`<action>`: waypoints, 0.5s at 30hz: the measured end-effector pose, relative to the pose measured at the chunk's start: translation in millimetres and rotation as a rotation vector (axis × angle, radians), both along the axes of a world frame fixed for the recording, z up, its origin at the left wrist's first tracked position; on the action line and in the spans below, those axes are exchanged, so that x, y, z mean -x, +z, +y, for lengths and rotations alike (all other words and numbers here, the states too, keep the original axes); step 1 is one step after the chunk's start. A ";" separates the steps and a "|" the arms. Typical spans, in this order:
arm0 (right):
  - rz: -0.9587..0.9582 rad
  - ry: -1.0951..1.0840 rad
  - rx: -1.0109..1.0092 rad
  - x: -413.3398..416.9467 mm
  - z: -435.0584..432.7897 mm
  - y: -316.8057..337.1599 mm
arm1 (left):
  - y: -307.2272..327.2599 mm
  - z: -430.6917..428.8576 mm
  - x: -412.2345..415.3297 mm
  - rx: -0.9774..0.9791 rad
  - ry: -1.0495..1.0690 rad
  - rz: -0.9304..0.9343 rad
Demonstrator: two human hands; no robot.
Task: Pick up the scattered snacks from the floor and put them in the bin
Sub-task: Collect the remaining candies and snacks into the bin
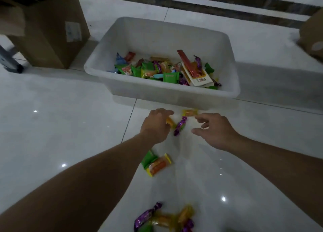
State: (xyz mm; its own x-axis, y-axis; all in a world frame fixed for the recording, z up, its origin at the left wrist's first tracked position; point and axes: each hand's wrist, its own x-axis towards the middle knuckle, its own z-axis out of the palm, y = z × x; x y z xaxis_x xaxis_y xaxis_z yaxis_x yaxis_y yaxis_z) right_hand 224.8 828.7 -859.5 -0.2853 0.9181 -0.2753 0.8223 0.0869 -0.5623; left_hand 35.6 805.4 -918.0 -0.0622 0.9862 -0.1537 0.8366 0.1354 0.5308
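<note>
A cardboard box [50, 30] stands left of the white bin [160, 95], which already holds many wrapped snacks. Nothing blocks my reach. My left hand [155, 125] curls over an orange candy [170, 122] on the floor [61, 126]; I can't tell if it's gripped. My right hand [215, 128] hovers spread, empty, beside a purple candy [180, 126]. More snacks lie nearer me.
</note>
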 end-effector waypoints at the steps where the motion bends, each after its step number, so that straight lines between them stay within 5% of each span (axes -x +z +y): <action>1: -0.005 -0.005 0.006 -2.2 2.7 -3.8 | -5.3 5.5 -2.4 0.017 -0.030 0.027; 15: -0.180 0.258 -0.147 13.7 60.1 -69.5 | -40.0 18.5 15.7 0.006 -0.038 0.266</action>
State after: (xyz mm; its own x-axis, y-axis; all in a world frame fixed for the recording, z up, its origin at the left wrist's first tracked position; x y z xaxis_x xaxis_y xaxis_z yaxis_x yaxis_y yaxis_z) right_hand 211.2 888.8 -929.0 -0.4715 0.8558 -0.2128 0.8479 0.3737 -0.3760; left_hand 19.9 823.9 -958.0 -0.0643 0.9877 -0.1425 0.9511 0.1039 0.2907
